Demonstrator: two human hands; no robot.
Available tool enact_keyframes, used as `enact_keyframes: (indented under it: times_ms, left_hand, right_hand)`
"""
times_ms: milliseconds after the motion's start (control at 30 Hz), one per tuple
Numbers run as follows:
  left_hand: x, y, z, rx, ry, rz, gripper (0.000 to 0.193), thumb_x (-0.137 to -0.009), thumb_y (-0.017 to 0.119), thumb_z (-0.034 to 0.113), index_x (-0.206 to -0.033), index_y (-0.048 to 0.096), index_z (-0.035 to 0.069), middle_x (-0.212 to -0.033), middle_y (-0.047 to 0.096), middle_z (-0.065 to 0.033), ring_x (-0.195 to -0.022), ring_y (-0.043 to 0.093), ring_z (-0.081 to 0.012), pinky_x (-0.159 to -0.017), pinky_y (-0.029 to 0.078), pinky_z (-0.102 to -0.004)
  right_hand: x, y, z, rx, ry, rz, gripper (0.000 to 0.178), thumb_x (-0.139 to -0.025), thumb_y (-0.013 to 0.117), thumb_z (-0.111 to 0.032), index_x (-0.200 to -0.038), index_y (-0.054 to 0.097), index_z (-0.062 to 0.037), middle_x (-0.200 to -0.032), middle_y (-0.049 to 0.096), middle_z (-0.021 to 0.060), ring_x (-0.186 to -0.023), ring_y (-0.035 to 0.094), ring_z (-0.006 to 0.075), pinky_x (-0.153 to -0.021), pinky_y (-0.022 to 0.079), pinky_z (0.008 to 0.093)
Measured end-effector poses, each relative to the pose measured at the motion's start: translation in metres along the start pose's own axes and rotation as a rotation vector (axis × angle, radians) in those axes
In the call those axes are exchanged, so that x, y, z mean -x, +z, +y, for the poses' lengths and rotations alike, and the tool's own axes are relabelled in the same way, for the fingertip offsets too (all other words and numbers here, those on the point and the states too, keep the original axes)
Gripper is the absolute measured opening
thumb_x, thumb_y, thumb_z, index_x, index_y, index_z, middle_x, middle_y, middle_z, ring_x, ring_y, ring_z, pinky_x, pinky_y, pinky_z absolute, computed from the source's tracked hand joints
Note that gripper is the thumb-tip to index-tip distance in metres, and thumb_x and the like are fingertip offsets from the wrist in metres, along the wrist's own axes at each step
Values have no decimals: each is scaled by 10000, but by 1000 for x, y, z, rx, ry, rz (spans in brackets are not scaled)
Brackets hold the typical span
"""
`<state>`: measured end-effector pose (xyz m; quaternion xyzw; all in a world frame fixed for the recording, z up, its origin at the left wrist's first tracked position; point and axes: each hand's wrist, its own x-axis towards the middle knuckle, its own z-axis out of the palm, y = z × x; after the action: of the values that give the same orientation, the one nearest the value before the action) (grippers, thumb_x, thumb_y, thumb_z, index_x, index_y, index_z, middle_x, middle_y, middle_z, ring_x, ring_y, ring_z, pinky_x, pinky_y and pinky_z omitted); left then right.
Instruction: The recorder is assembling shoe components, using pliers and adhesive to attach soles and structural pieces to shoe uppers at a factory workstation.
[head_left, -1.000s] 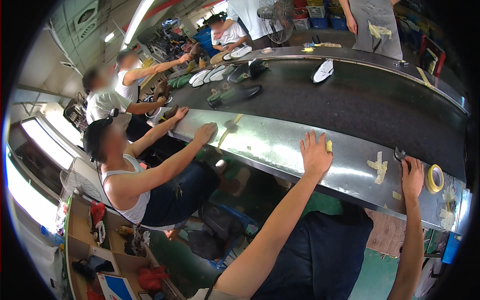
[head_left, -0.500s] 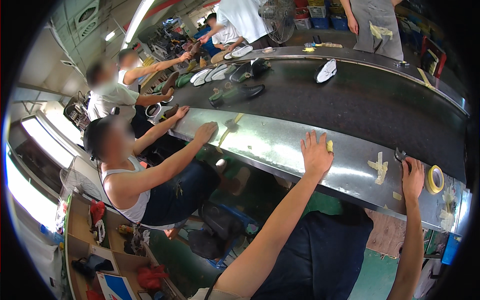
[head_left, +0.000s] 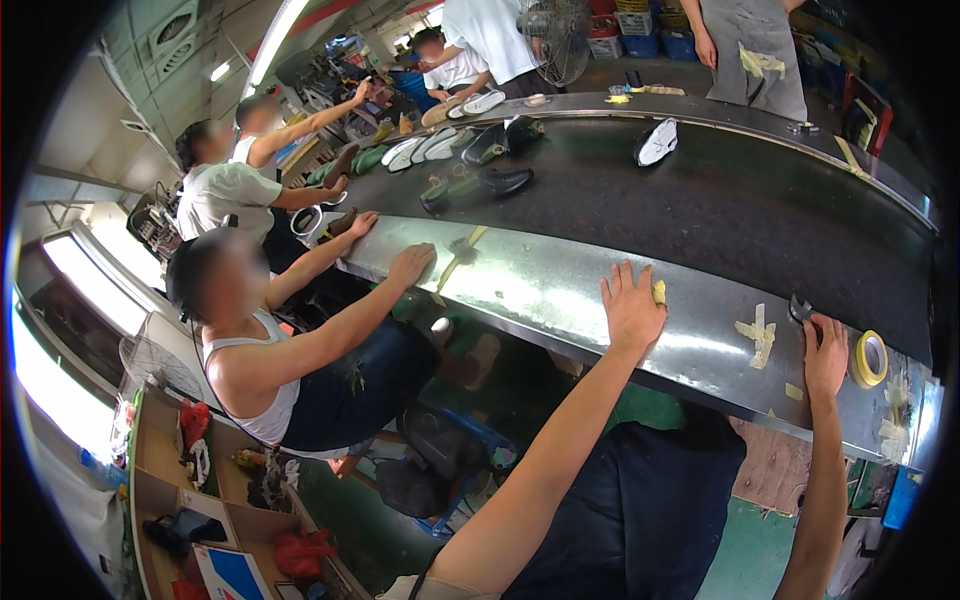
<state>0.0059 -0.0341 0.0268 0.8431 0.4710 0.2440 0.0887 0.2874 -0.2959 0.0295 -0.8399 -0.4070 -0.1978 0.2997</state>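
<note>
My left hand lies flat on the metal ledge, its fingers spread. A small yellow piece, possibly tape, sits against its right side. Further right, my right hand rests on the same ledge with its fingers over a dark metal tool that looks like pincers. Only the tool's head shows; the rest is hidden under the hand. Just right of that hand is a roll of yellow tape. Strips of tape are stuck to the ledge between my hands.
Beyond the ledge runs a dark conveyor belt carrying a white-soled shoe, a black-and-green shoe and several others. A co-worker sits to my left, both hands on the ledge. A person in a grey apron stands across the belt.
The shoes on the belt have shifted slightly right. A co-worker at the far left has raised an arm, and the brown shoe near that hand is gone from view. My hands have stayed put.
</note>
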Motion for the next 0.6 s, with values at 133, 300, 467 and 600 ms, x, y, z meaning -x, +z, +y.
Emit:
enact_keyframes:
  times_ms: [133, 300, 467, 600]
  left_hand:
    - [0, 0, -1, -4, 1, -1, 761, -864, 839, 278, -1560, 556, 160, -1671, 444, -212, -1605, 343, -400, -1329, 220, -589]
    - [-1, 2, -1, -3, 4, 2, 767, -862, 847, 285, -1561, 556, 159, -1674, 441, -212, -1605, 343, -402, -1329, 222, -588]
    - [-1, 3, 0, -5, 6, 7, 772, -860, 851, 290, -1562, 557, 160, -1678, 437, -215, -1605, 343, -403, -1328, 222, -588]
    - [0, 2, -1, -2, 5, 2, 769, -858, 847, 279, -1561, 558, 159, -1679, 435, -217, -1605, 342, -404, -1328, 222, -590]
  right_hand:
    - [0, 0, -2, 4, 3, 0, 209, -1046, 694, -239, -1158, 735, -67, -1147, 724, 108, -1138, 663, 357, -997, 523, 471]
    - [0, 1, 1, 0, 8, -2, 212, -1046, 694, -237, -1161, 736, -65, -1155, 725, 110, -1146, 662, 358, -1002, 523, 469]
    - [0, 0, 0, 3, 7, -2, 207, -1043, 696, -232, -1158, 737, -65, -1155, 727, 110, -1143, 664, 356, -998, 524, 467]
    - [0, -1, -3, 6, 6, -2, 201, -1042, 697, -227, -1154, 736, -65, -1153, 727, 108, -1136, 665, 354, -994, 525, 470]
